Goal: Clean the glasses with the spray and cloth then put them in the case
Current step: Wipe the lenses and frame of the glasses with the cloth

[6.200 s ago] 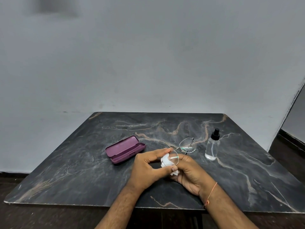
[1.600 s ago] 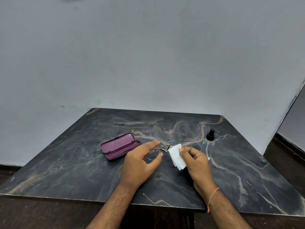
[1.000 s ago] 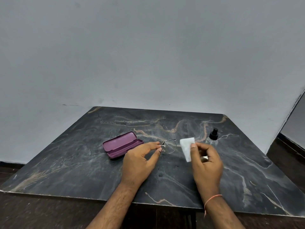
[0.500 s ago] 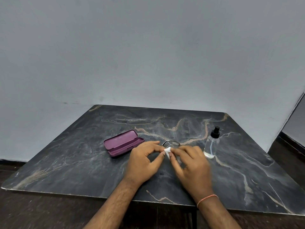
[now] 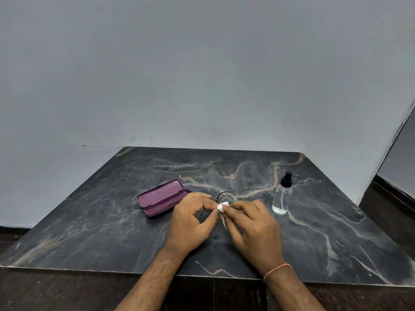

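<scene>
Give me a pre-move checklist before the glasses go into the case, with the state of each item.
1. Case open and lying on the table: ok.
2. Glasses held: ok, the left hand pinches the frame.
3. Cloth off the lens: not ok, the right hand pinches it against the glasses.
4. Lenses clean: cannot tell.
5. Temples folded: cannot tell, the hands hide them.
6. Spray bottle upright, apart from the hands: ok.

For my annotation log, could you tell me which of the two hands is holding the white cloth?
The right hand, with the orange wrist thread, pinches the cloth; the left hand holds the glasses.
</scene>
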`<state>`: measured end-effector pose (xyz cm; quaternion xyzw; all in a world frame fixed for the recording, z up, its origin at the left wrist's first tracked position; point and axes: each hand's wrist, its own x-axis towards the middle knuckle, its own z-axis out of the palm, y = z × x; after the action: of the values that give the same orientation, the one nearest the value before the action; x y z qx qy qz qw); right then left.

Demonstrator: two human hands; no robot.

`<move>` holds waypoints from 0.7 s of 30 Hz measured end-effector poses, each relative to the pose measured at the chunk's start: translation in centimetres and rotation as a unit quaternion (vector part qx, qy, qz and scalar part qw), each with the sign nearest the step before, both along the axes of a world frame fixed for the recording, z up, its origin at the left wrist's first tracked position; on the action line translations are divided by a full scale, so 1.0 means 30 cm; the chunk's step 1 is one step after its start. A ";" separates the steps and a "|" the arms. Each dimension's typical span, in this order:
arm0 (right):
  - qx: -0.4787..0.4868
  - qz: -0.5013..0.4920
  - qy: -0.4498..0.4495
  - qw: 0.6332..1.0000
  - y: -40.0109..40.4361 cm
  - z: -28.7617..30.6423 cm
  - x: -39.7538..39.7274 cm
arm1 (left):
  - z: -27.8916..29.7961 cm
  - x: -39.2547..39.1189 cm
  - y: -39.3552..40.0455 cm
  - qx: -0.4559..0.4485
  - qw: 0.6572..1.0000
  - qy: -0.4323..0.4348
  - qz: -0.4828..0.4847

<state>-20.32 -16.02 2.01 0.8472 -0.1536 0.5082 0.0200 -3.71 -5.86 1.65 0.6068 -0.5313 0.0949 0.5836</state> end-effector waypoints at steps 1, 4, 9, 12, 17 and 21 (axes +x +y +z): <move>0.011 -0.008 -0.010 1.000 -0.003 -0.001 0.002 | 0.000 0.001 -0.001 0.001 1.000 -0.003 0.000; 0.069 -0.036 -0.058 0.995 -0.016 -0.002 0.003 | 0.002 -0.001 0.000 0.002 1.000 -0.014 -0.008; 0.108 -0.048 -0.065 0.991 -0.026 -0.001 0.006 | 0.002 -0.005 -0.001 0.010 0.999 -0.033 -0.012; 0.076 0.004 -0.021 0.997 -0.010 -0.002 0.004 | -0.005 0.005 -0.006 0.001 1.000 -0.028 -0.007; 0.107 -0.032 -0.057 0.992 -0.023 -0.005 0.003 | -0.001 0.001 -0.005 -0.003 1.000 -0.015 -0.005; 0.126 -0.047 -0.062 0.989 -0.033 -0.005 0.007 | 0.002 0.002 -0.003 0.001 1.000 -0.014 -0.004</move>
<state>-20.12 -17.00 1.85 0.8014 -0.2567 0.5353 -0.0726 -3.64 -5.95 1.72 0.6041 -0.5416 0.1004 0.5759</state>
